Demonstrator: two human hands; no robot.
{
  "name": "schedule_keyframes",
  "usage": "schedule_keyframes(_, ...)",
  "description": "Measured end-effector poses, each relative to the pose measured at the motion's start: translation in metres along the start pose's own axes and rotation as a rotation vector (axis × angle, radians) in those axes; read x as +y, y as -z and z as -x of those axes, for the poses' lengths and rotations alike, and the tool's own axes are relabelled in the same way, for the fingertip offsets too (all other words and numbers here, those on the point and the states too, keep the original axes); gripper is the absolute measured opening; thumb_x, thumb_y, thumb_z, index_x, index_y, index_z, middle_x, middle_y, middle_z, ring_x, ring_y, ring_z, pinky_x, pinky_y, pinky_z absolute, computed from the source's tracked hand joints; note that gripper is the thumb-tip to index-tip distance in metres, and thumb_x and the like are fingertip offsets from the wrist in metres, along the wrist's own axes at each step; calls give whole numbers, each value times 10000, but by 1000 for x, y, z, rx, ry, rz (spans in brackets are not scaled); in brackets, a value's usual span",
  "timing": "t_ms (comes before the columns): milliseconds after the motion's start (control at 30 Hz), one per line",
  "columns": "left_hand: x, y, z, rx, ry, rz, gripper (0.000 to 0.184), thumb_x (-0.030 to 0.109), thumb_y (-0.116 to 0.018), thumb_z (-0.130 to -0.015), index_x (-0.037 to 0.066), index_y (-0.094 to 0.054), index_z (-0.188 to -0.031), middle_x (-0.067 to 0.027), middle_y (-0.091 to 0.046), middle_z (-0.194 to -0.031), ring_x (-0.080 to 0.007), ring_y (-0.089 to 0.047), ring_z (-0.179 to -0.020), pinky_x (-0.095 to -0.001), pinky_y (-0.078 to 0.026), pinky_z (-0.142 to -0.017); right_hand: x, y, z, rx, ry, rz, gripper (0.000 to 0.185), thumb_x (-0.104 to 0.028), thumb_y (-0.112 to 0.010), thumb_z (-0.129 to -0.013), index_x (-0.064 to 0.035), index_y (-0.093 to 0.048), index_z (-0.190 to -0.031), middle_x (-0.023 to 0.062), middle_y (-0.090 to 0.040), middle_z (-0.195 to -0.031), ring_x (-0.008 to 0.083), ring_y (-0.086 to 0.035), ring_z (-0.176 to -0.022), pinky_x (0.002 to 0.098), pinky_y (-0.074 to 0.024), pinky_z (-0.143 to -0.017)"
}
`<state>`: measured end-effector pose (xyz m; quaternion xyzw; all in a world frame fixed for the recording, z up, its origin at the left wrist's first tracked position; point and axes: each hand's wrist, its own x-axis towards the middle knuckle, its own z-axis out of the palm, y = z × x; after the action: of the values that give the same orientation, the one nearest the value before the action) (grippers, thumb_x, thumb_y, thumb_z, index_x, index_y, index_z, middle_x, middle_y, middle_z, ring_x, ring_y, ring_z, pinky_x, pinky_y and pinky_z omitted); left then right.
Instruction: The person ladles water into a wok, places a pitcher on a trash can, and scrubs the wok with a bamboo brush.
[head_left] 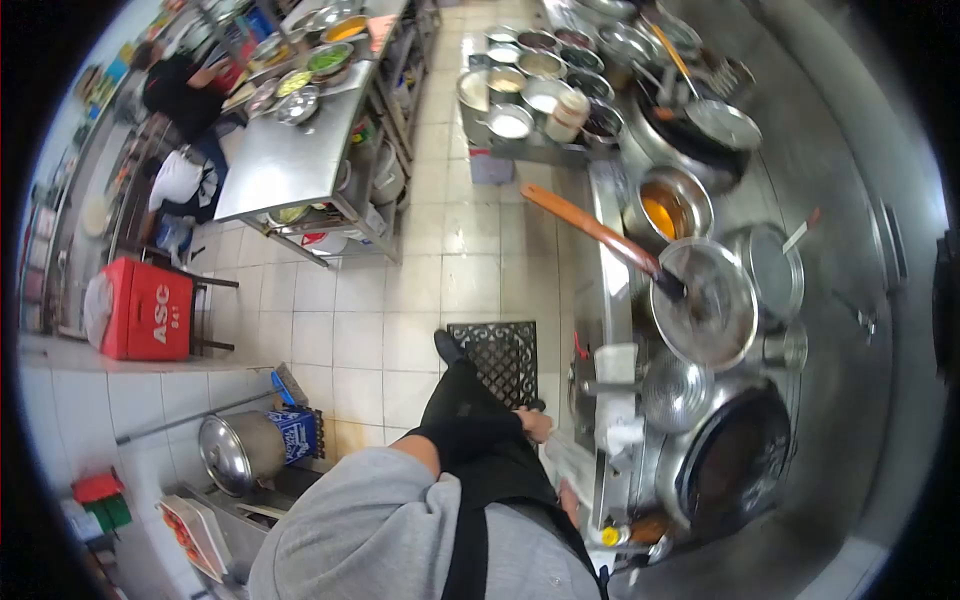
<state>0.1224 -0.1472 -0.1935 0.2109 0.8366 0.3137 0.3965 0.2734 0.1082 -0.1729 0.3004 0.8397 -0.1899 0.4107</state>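
My left hand (pixel 535 424) reaches across in front of my black apron, with its fingers closed. A clear, crumpled plastic bag (pixel 570 462) hangs from its edge, between my body and the steel cooking counter. Lower down, my right hand (pixel 570 502) shows only in part beside the bag, and its fingers are hidden. Near my hands on the counter are a white cloth (pixel 618 420) and a bottle with a yellow cap (pixel 612 536). A wok (pixel 735 455) sits to the right of them.
A wooden-handled strainer (pixel 705 300) juts out over the counter's edge. Pots of seasonings (pixel 510 122) stand at the far end. A steel prep table (pixel 310 150), a red box (pixel 150 308) and a lidded pot (pixel 240 450) are on the left. A co-worker (pixel 185 95) stands beyond.
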Motion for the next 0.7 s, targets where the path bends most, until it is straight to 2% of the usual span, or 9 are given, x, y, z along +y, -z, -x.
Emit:
schedule_keyframes(33, 3, 51, 34, 30, 58, 32, 326, 411, -621, -808, 92, -689, -800, -87, -634, -720, -236, -618, -682, -411, -439, -544, -15, 2, 0, -20, 15, -10, 678, -573, -478, -927, 63, -640, -1099, 222, -643, -1031, 290, -624, -992, 413, -463, -902)
schedule_keyframes(67, 0, 110, 71, -175, 222, 184, 527, 291, -555, -767, 27, -594, -1222, -213, -651, -1143, -397, -588, -1132, -509, -460, -920, -29, 2, -1, -41, 24, -47, 669, -565, -481, -928, 63, -640, -1096, 215, -643, -1032, 289, -621, -991, 413, -463, -899)
schedule_keyframes(167, -132, 102, 118, 83, 479, 298, 493, 354, -523, -826, 92, -609, -1235, -169, -545, -1342, -440, -508, -1222, -655, -365, -963, -98, 11, 0, -110, 76, -207, 641, -541, -490, -930, 62, -639, -1088, 194, -641, -1034, 285, -612, -985, 414, -463, -890)
schedule_keyframes(300, -248, 101, 249, 427, 594, 398, 469, 283, -504, -777, -19, -653, -1104, -268, -633, -1124, -423, -578, -1102, -439, -468, -953, -213, 19, 8, -211, 154, -292, 604, -510, -502, -933, 61, -638, -1077, 166, -639, -1037, 280, -600, -978, 415, -462, -878)
schedule_keyframes(400, -367, -1, 308, 621, 643, 244, 436, 273, -495, -790, -42, -660, -1042, -274, -639, -1087, -426, -604, -1038, -466, -479, -935, -307, 24, 25, -254, 212, -311, 577, -486, -511, -935, 61, -637, -1068, 146, -637, -1040, 277, -591, -973, 415, -461, -870)
schedule_keyframes(500, -371, -26, 371, 431, 840, 308, 373, 255, -497, -809, -36, -690, -937, -254, -653, -1064, -421, -617, -1004, -478, -493, -903, -399, 27, 51, -281, 242, -288, 549, -462, -519, -938, 60, -636, -1060, 125, -636, -1042, 273, -582, -968, 416, -461, -861)
schedule_keyframes(567, -381, -70, 386, 397, 779, 72, 290, 255, -532, -817, 27, -711, -813, -186, -678, -990, -367, -649, -917, -466, -534, -781, -394, -39, -146, -284, 587, -181, 479, -388, -504, -962, 58, -636, -1079, 85, -649, -972, 230, -609, -817, 372, -494, -757)
schedule_keyframes(633, -358, -85, 385, 562, 732, 120, 290, 263, -555, -817, 35, -698, -924, -147, -686, -929, -318, -666, -887, -447, -540, -752, -505, -4, 0, -329, 523, 63, 435, -345, -515, -962, 0, -604, -1211, 110, -665, -1003, 236, -629, -846, 389, -516, -742)
schedule_keyframes(700, -310, -78, 385, 775, 733, 772, 312, 292, -546, -876, 53, -657, -1045, -114, -661, -921, -240, -643, -880, -401, -530, -776, -562, -13, 27, -428, 468, 72, 442, -337, -529, -959, -48, -566, -1291, 148, -645, -1144, 304, -629, -993, 466, -512, -832)
